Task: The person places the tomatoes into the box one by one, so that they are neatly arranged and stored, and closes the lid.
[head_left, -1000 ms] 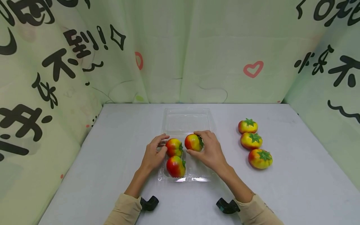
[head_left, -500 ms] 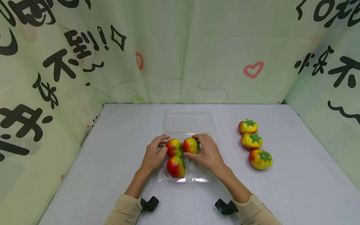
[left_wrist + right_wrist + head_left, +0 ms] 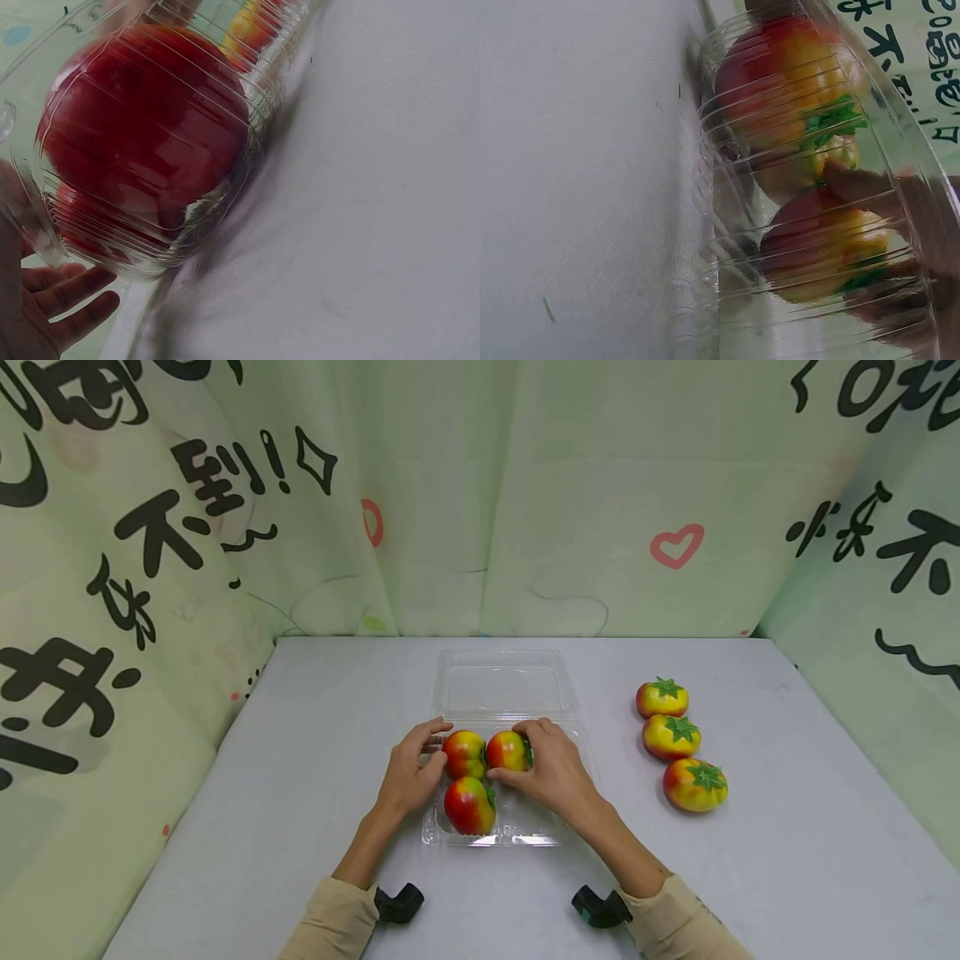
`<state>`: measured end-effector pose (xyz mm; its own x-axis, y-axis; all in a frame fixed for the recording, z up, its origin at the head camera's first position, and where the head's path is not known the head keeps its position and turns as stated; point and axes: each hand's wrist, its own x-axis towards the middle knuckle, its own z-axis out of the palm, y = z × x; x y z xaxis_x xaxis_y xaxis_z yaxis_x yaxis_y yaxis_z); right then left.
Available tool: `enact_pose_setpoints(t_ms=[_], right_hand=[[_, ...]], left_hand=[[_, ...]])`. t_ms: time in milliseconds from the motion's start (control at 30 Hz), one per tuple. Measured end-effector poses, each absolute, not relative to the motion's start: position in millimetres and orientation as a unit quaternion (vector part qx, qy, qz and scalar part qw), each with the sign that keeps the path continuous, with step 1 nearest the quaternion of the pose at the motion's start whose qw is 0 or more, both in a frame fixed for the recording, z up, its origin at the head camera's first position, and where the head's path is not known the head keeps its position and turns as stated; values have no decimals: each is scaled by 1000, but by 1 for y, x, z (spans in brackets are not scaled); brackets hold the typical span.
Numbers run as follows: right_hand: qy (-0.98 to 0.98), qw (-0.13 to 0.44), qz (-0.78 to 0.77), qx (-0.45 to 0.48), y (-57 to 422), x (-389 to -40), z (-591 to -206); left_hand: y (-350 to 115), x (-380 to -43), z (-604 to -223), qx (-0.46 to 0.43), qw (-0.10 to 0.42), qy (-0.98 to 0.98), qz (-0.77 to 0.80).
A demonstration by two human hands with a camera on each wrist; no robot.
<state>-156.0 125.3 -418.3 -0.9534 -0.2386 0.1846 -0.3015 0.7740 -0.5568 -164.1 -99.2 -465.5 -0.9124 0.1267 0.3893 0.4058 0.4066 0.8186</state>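
Note:
A clear plastic clamshell box (image 3: 525,837) stands unlatched on the table, its lid (image 3: 498,681) laid back. Two red-and-yellow tomatoes are in its left half, a rear one (image 3: 464,754) and a front one (image 3: 470,806). My right hand (image 3: 551,764) holds a third tomato (image 3: 507,750) between thumb and fingers, in the right rear of the box beside the rear left one. At the box's left side is my left hand (image 3: 412,770), its thumb near the rear tomato. In the left wrist view its fingers (image 3: 75,296) spread loosely outside the clear wall.
To the right, a rear tomato (image 3: 662,697), a middle tomato (image 3: 671,736) and a front tomato (image 3: 695,784) lie in a row on the white table (image 3: 315,735). A printed pale-green curtain (image 3: 577,510) surrounds the table's back and sides.
My right hand has moved slightly left and down with its tomato, closing the gap to the rear left tomato. The left hand has stayed in place.

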Motion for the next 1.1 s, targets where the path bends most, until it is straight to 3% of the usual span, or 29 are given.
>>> enact_pose_setpoints(t_ms=[1100], right_hand=[[-936, 94, 313, 134, 136, -147, -409]], left_hand=[[-98, -163, -465, -154, 129, -826, -527]])
